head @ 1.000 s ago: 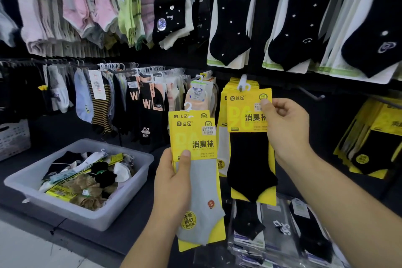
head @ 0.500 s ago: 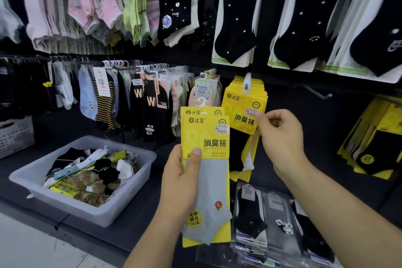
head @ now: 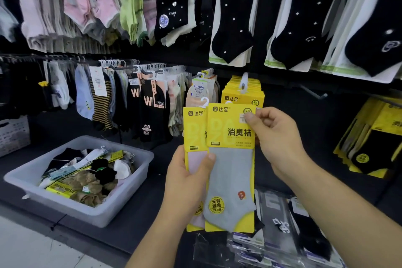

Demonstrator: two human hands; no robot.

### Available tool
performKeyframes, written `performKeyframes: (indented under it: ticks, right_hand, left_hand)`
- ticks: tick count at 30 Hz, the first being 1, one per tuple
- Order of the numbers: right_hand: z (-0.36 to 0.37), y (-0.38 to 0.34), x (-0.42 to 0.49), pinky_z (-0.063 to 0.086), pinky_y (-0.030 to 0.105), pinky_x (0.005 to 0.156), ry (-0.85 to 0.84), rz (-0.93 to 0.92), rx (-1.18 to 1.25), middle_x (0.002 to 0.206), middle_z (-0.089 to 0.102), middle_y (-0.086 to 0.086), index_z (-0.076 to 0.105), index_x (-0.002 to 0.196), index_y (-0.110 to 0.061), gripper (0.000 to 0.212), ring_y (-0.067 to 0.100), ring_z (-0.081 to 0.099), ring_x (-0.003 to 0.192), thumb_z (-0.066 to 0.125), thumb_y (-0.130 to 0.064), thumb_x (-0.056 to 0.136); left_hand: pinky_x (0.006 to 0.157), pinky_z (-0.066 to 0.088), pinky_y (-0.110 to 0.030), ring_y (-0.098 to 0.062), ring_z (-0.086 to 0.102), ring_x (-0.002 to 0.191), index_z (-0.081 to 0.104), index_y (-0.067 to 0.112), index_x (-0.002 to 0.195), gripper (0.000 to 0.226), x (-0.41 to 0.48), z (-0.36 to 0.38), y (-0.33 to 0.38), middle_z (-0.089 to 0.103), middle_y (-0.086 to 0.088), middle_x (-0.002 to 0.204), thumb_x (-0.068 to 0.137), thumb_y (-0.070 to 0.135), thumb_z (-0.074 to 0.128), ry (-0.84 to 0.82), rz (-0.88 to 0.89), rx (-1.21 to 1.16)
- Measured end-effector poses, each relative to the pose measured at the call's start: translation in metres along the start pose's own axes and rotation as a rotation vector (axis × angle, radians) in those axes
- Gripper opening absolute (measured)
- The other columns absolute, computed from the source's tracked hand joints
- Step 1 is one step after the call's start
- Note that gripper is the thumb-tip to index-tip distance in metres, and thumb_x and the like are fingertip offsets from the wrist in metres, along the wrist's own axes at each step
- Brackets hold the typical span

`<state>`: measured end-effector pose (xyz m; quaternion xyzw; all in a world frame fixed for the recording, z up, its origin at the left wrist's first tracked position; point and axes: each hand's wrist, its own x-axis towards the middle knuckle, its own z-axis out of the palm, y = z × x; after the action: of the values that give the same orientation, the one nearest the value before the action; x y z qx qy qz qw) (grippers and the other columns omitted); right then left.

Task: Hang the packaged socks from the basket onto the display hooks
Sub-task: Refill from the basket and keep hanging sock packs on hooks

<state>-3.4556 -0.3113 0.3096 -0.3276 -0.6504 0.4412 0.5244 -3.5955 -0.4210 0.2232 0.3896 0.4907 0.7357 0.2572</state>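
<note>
Two yellow-carded sock packs sit at centre frame: the grey pack point(head: 230, 172) in front, the pink pack point(head: 194, 132) fanned out behind it to the left. Your left hand point(head: 187, 183) grips both from the lower left, thumb pressed on the grey sock. Your right hand point(head: 276, 137) pinches the grey pack's upper right corner. Just above, a stack of yellow packs point(head: 241, 91) hangs on a display hook. The basket point(head: 91, 213), lower left, rests on the dark tabletop point(head: 139, 220).

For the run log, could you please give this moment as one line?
left hand grips grey sock pack and pink sock pack | right hand pinches grey sock pack | basket holds socks
</note>
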Motion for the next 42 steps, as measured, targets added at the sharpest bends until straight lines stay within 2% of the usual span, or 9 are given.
performKeyframes:
  ticks: [6, 9, 12, 18, 23, 27, 33, 39, 42]
  right_hand:
    - [-0.006, -0.018, 0.004, 0.057, 0.044, 0.076, -0.046, -0.131, -0.127, 0.094, 0.072, 0.011, 0.067, 0.098, -0.025, 0.010, 0.030, 0.066, 0.083, 0.074, -0.022, 0.091]
    - [-0.008, -0.029, 0.010, 0.053, 0.028, 0.069, -0.110, -0.212, -0.323, 0.081, 0.069, -0.010, 0.073, 0.084, -0.027, 0.007, 0.010, 0.063, 0.073, 0.076, -0.031, 0.088]
    - [-0.008, -0.038, 0.016, 0.053, 0.018, 0.061, -0.171, -0.168, -0.369, 0.076, 0.069, -0.010, 0.073, 0.080, -0.023, 0.010, 0.000, 0.062, 0.067, 0.076, -0.024, 0.089]
    - [-0.010, -0.048, 0.022, 0.051, 0.028, 0.075, -0.264, 0.078, -0.178, 0.091, 0.076, 0.000, 0.074, 0.071, -0.022, 0.017, 0.016, 0.070, 0.094, 0.074, -0.015, 0.087]
    - [-0.007, -0.051, 0.025, 0.054, 0.021, 0.066, -0.102, -0.055, -0.271, 0.087, 0.074, 0.000, 0.073, 0.082, -0.020, 0.008, 0.008, 0.067, 0.080, 0.074, -0.019, 0.090]
    - [-0.003, -0.056, 0.032, 0.050, 0.016, 0.050, 0.063, -0.217, -0.301, 0.070, 0.069, -0.013, 0.070, 0.075, -0.026, 0.020, -0.003, 0.060, 0.061, 0.071, -0.016, 0.092]
    - [0.004, -0.061, 0.048, 0.062, 0.046, 0.075, 0.127, -0.237, -0.407, 0.075, 0.067, -0.011, 0.070, 0.075, -0.032, 0.022, 0.009, 0.064, 0.073, 0.068, -0.020, 0.093]
    - [0.012, -0.049, 0.052, 0.058, 0.038, 0.071, 0.105, -0.253, -0.512, 0.078, 0.067, -0.012, 0.070, 0.081, -0.031, 0.022, 0.009, 0.063, 0.072, 0.062, -0.019, 0.097]
    - [0.013, -0.042, 0.049, 0.043, 0.037, 0.091, 0.143, -0.356, -0.680, 0.084, 0.065, -0.014, 0.071, 0.090, -0.030, 0.017, 0.016, 0.063, 0.091, 0.060, -0.020, 0.096]
  left_hand:
    - [0.072, 0.063, -0.030, -0.010, 0.079, 0.093, 0.068, 0.046, 0.097, 0.028, 0.001, 0.005, -0.002, 0.081, 0.010, 0.102, 0.093, 0.021, 0.080, -0.008, 0.002, 0.065]
    - [0.077, 0.062, -0.034, -0.008, 0.078, 0.093, 0.067, 0.046, 0.099, 0.028, -0.001, 0.007, -0.002, 0.081, 0.012, 0.102, 0.091, 0.022, 0.081, -0.014, 0.009, 0.099]
    - [0.067, 0.059, -0.020, -0.003, 0.077, 0.088, 0.066, 0.048, 0.097, 0.033, -0.002, 0.006, -0.001, 0.079, 0.016, 0.098, 0.093, 0.018, 0.080, -0.004, 0.035, 0.128]
    - [0.068, 0.060, -0.018, -0.001, 0.076, 0.088, 0.065, 0.052, 0.096, 0.038, -0.002, 0.005, 0.000, 0.079, 0.018, 0.098, 0.093, 0.016, 0.079, -0.011, 0.063, 0.139]
    - [0.067, 0.059, -0.016, -0.002, 0.077, 0.088, 0.066, 0.049, 0.097, 0.035, 0.000, 0.006, 0.000, 0.079, 0.017, 0.099, 0.092, 0.018, 0.081, -0.002, 0.068, 0.110]
    - [0.070, 0.060, -0.020, -0.003, 0.076, 0.092, 0.066, 0.046, 0.100, 0.026, 0.000, 0.002, 0.000, 0.079, 0.015, 0.102, 0.093, 0.024, 0.078, 0.006, 0.098, 0.132]
    - [0.079, 0.061, -0.035, -0.003, 0.075, 0.096, 0.065, 0.049, 0.102, 0.029, 0.003, -0.009, -0.004, 0.078, 0.017, 0.104, 0.100, 0.021, 0.072, 0.054, 0.083, 0.180]
    - [0.077, 0.061, -0.038, 0.000, 0.074, 0.092, 0.063, 0.048, 0.100, 0.022, 0.006, -0.019, -0.005, 0.076, 0.019, 0.101, 0.100, 0.027, 0.069, 0.123, 0.063, 0.240]
    - [0.077, 0.062, -0.041, 0.000, 0.074, 0.087, 0.063, 0.048, 0.096, 0.023, 0.007, -0.022, -0.004, 0.076, 0.018, 0.096, 0.099, 0.026, 0.070, 0.193, 0.052, 0.218]
